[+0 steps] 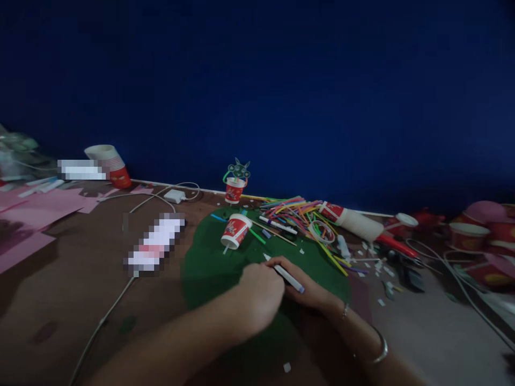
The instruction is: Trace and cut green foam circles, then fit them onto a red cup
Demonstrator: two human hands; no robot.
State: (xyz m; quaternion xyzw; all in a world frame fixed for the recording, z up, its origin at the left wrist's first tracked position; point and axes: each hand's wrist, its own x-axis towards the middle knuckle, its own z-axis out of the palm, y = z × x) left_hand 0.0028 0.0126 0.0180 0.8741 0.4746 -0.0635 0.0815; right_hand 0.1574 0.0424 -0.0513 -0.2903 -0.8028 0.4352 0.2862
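Observation:
My right hand [308, 287] is closed round a white marker pen [290, 278] with a purple end, its pale tip pointing up and left. My left hand [261, 295] is curled into a fist against the right one; what its fingers grip, if anything, is hidden. Both hands are over a green sheet [217, 279]. Beyond them on the sheet a red and white paper cup [236, 231] lies tilted, with straws sticking out. Behind it stands another paper cup [234, 191] with straw arms and a green eared cutout head [239, 169].
Colourful straws [293, 209] and a roll of tape [322, 231] lie behind the hands. Stacked cups [358, 224] rest on their side at right, near paper scraps. A blurred-out phone-like object [156, 244] with a cable, and pink paper [36, 214], lie left. A dark blue wall [257, 80] closes off the back.

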